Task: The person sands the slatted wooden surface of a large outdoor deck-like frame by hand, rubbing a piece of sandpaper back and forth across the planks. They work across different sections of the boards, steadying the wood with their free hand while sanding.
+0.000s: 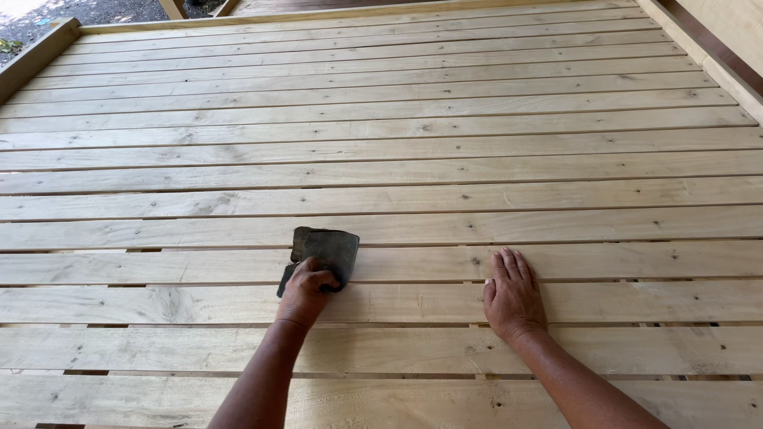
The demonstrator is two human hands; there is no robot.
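Note:
My left hand [305, 291] grips a dark, worn sheet of sandpaper [329, 250] and presses it on a pale wooden slat of the slatted platform [381, 143]. The sheet sticks out past my fingers toward the far side. My right hand [513, 298] lies flat, palm down, fingers together, on the slats about a hand's width to the right of the sandpaper. It holds nothing.
The slats run left to right with narrow gaps between them. A raised wooden rail [36, 56] borders the far left, another rail [715, 63] the right side. Gravel ground [95, 9] shows beyond the far left corner.

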